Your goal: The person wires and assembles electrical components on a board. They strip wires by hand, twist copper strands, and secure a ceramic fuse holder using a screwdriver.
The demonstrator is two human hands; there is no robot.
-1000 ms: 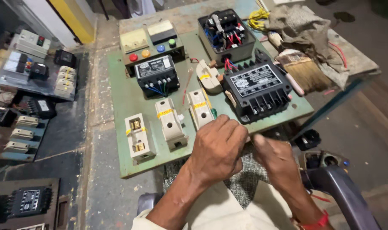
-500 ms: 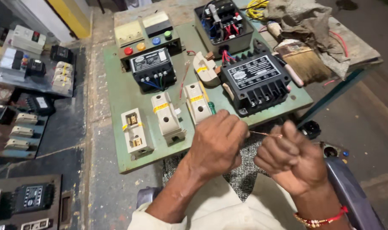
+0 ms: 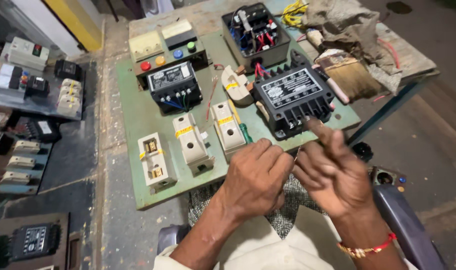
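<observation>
My left hand (image 3: 255, 177) is closed in a fist just in front of the green board (image 3: 138, 115), gripping a thin wire (image 3: 296, 152). My right hand (image 3: 333, 170) is close beside it, blurred, fingers curled on the same wire, and it overlaps the front edge of a black contactor (image 3: 293, 97). A green-handled screwdriver (image 3: 245, 132) lies on the board just beyond my left knuckles, next to a cream fuse holder (image 3: 227, 125).
The board also carries two more cream fuse holders (image 3: 190, 142), a black unit (image 3: 174, 85), a push-button box (image 3: 163, 47) and an open black box (image 3: 255, 32). A rag (image 3: 348, 20) and a coil (image 3: 348, 75) lie right. A rack of parts (image 3: 33, 80) stands left.
My right hand, pulled away to the right half a second ago with the wire stretched taut, has come back toward my left hand and risen toward the contactor. My left hand stayed put.
</observation>
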